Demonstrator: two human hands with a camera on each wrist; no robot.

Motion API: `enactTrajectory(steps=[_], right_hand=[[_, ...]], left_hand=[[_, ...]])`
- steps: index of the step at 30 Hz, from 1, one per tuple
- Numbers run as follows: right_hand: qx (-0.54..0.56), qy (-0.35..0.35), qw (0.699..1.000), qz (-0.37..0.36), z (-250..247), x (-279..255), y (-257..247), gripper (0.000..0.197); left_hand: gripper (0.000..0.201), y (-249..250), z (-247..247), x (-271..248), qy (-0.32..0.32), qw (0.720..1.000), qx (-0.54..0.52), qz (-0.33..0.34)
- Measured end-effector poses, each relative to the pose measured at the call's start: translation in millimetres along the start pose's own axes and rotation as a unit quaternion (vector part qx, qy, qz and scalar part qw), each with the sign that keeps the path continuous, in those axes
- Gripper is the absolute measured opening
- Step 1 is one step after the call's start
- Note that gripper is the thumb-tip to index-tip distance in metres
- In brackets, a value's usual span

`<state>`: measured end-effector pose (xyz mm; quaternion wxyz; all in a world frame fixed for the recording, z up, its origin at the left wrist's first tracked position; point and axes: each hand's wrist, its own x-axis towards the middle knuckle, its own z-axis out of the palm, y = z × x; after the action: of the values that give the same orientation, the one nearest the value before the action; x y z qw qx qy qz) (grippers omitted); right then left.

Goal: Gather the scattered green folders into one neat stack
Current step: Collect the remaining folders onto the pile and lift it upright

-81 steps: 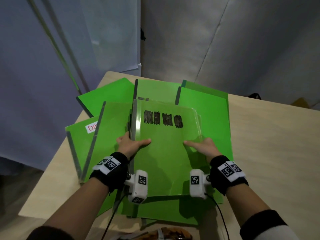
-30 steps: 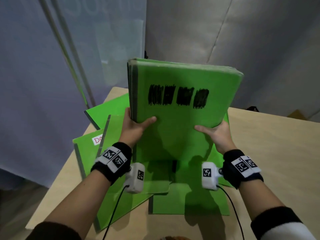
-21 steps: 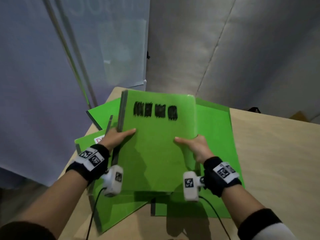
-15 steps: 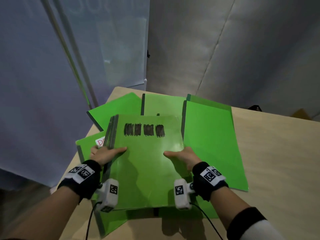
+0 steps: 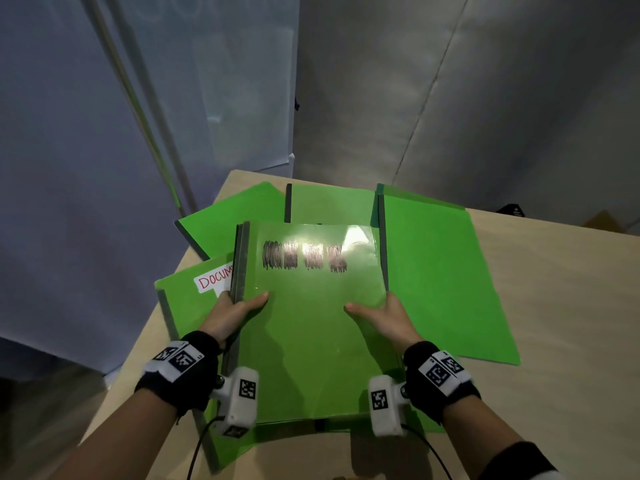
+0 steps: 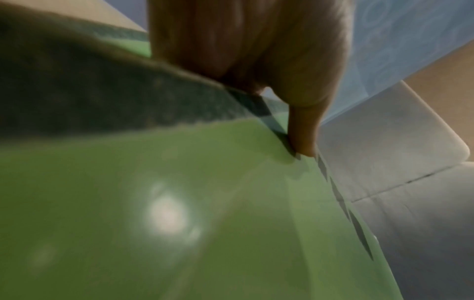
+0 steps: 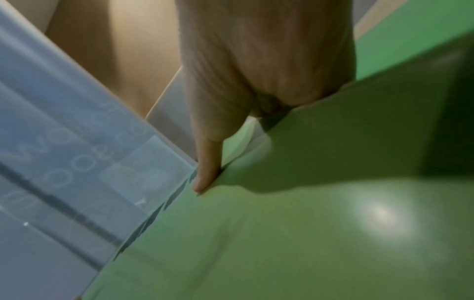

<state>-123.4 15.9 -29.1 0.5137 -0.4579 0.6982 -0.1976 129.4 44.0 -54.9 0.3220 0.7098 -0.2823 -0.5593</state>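
Green stack (image 5: 311,341) gripped w/ both hands, left hand (image 5: 230,315) & right hand (image 5: 388,318); 5 loose folders underneath.

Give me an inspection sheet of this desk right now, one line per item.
Surface: light wooden table, partly bare.
Job's things: held stack of green folders with black scribbles on top; looser green folders around it, one labelled folder at left, one large folder at right.
Clutter: nothing seen.
Grippers: left hand and right hand grip the stack's sides, thumbs on top.
Cables: black cable from the left wrist camera, another from the right.
Surroundings: grey wall panels behind.
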Motion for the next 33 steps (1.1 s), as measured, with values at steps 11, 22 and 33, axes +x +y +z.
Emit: enactTrajectory(steps=[11,22,33], right_hand=[[0.081,-0.037,0.996,0.019,-17.1,-4.7,6.7,0.122],[0.148,0.015,0.989,0.011,-39.3,-2.1,38.3,0.103],[0.161,0.027,0.986,0.029,-47.3,-6.0,41.4,0.097]], left_hand=[[0.08,0.9,19.2,-11.3,-0.008,0.999,-0.031,0.013],[0.056,-22.8,-22.0,-18.4,0.234,0.957,0.172,-0.015],[0.047,-24.9,-2.2,8.8,0.229,0.941,0.242,-0.056]])
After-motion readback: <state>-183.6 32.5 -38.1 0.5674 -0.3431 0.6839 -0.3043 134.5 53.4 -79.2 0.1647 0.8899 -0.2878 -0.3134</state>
